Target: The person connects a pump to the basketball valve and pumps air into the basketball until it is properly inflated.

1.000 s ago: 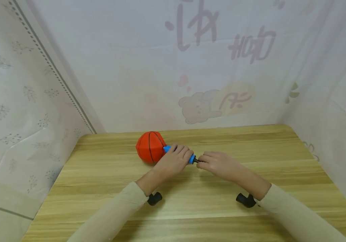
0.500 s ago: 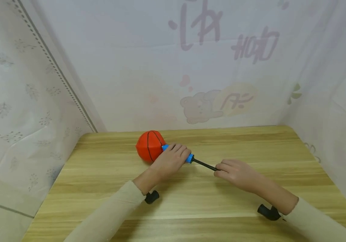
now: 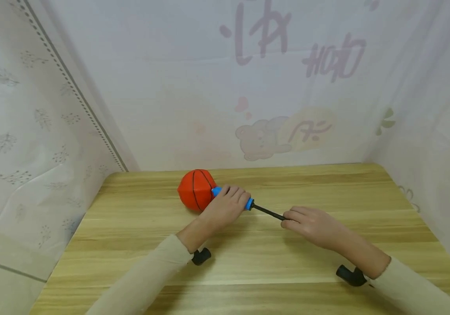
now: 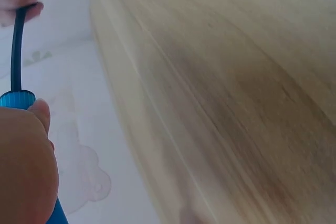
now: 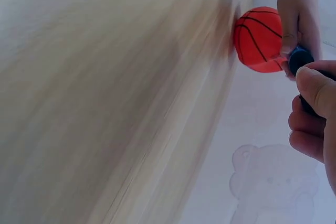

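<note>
A red toy basketball (image 3: 195, 190) with black lines sits toward the back of the wooden table, its sides dented and angular. Against its right side is the nose of a blue hand pump (image 3: 250, 204). My left hand (image 3: 226, 208) grips the pump's barrel, fingers wrapped over it. From the barrel's right end a long stretch of black rod (image 3: 268, 212) shows. My right hand (image 3: 309, 225) holds the outer end of that rod, its handle mostly hidden by the fingers. In the right wrist view thumb and fingers curl round the black handle (image 5: 310, 106).
The wood-grain table (image 3: 248, 267) ends at a pale printed cloth wall (image 3: 177, 109) behind, with more cloth at both sides. A black wrist mount (image 3: 201, 256) hangs under the left forearm, another black mount (image 3: 351, 275) under the right.
My right hand has moved right and toward me, drawing the black rod out of the barrel; over the last half second it has hardly moved. My left hand and the basketball stay about in place.
</note>
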`<state>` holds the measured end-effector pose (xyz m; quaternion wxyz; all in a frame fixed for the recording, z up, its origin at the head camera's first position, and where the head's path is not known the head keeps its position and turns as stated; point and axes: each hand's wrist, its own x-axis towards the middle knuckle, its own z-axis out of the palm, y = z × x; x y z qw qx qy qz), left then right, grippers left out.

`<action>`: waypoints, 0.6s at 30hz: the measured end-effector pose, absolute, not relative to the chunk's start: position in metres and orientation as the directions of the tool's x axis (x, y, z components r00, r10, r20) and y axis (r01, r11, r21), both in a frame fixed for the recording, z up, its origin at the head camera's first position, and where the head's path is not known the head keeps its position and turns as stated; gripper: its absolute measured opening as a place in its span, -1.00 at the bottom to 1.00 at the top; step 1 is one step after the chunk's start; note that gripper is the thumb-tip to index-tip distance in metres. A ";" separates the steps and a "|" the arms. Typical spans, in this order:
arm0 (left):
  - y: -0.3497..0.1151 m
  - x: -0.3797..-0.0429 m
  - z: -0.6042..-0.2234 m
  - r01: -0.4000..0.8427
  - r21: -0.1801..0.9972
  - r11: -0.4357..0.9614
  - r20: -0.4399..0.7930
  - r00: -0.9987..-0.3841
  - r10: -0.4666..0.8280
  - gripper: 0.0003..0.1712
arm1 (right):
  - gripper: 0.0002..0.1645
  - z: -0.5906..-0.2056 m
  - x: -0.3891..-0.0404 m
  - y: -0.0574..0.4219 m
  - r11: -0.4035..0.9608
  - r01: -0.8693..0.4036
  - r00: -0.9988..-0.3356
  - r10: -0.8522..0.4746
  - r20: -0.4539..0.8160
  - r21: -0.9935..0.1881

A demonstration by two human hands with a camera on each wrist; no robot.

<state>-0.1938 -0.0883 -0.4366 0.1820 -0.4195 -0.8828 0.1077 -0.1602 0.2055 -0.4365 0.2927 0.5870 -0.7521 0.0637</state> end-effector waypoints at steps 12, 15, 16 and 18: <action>-0.079 -0.190 -0.443 0.703 -0.371 0.607 0.237 -0.560 0.794 -0.74 | -0.87 -0.440 -0.180 0.169 0.337 -0.916 -0.218 -0.873 0.437 0.217; -0.078 -0.190 -0.442 0.705 -0.369 0.605 0.220 -0.566 0.794 -0.76 | -0.67 -0.439 -0.183 0.162 0.340 -0.916 -0.222 -0.873 0.435 0.214; -0.079 -0.190 -0.441 0.707 -0.365 0.606 0.212 -0.570 0.793 -0.76 | -0.67 -0.439 -0.183 0.161 0.339 -0.915 -0.221 -0.873 0.435 0.216; -0.080 -0.190 -0.439 0.714 -0.347 0.608 0.199 -0.578 0.792 -0.76 | -0.70 -0.438 -0.184 0.160 0.340 -0.916 -0.223 -0.872 0.435 0.212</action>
